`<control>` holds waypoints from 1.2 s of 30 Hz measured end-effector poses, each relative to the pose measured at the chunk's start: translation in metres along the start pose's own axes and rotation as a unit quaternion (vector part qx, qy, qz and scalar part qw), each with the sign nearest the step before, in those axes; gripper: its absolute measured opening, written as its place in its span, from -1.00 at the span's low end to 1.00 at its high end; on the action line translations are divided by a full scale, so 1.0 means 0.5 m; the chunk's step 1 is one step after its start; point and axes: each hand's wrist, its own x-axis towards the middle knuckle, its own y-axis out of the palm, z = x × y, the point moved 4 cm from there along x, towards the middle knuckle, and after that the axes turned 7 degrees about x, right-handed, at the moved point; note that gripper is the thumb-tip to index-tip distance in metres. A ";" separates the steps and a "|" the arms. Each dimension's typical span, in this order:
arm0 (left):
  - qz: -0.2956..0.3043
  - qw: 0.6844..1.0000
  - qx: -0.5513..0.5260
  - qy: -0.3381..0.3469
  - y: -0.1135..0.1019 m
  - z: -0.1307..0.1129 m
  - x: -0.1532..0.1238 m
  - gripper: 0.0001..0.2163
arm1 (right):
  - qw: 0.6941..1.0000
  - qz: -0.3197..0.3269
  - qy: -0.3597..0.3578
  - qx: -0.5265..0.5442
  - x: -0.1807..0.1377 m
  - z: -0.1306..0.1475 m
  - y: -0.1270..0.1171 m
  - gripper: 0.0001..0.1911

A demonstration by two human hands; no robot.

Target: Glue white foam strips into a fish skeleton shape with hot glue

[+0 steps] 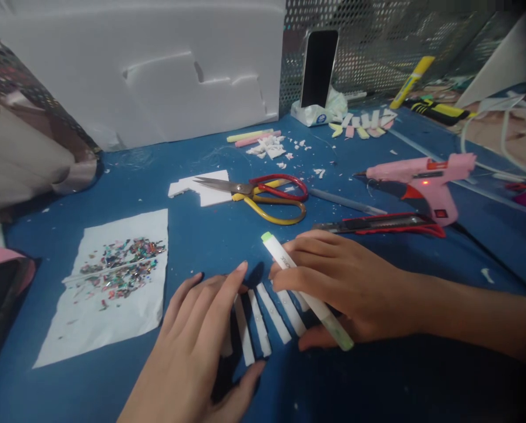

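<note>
Head view: a row of narrow white strips (pixel 274 314) lies side by side at the lower centre of the frame, between the two hands. Left of the row, the left hand (pixel 205 329) is spread, forefinger by the strips' upper ends and thumb by their lower ends; whether it presses on one I cannot tell. From the right, the right hand (pixel 342 282) has its fingers bent around a white marker (pixel 318 308) with green ends, slanting down to the right above the strips, while its fingertips sit close to the rightmost ones. Just above this hand lies a red cutter (pixel 377 224). At the centre of the frame, scissors (pixel 240 188) with red and yellow handles lie partly over a white offcut (pixel 214 191). Left of centre, a creased white paper (pixel 108 329) bears shiny flakes (pixel 128 270). A pink glue gun (pixel 421 170) rests at right, its small light glowing. A phone (pixel 319 67) stands upright at upper right of centre.
</note>
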 end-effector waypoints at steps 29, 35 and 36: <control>-0.019 0.999 0.028 0.010 -0.004 -0.007 0.000 -0.39 | 0.997 -0.022 0.029 0.075 0.005 0.020 0.028 -0.58; -0.018 0.999 0.036 0.012 -0.006 -0.007 -0.002 -0.39 | 0.997 -0.026 0.025 0.067 0.006 0.020 0.028 -0.55; -0.018 0.999 0.037 0.013 -0.006 -0.007 -0.002 -0.39 | 0.997 -0.026 0.025 0.065 0.006 0.020 0.028 -0.54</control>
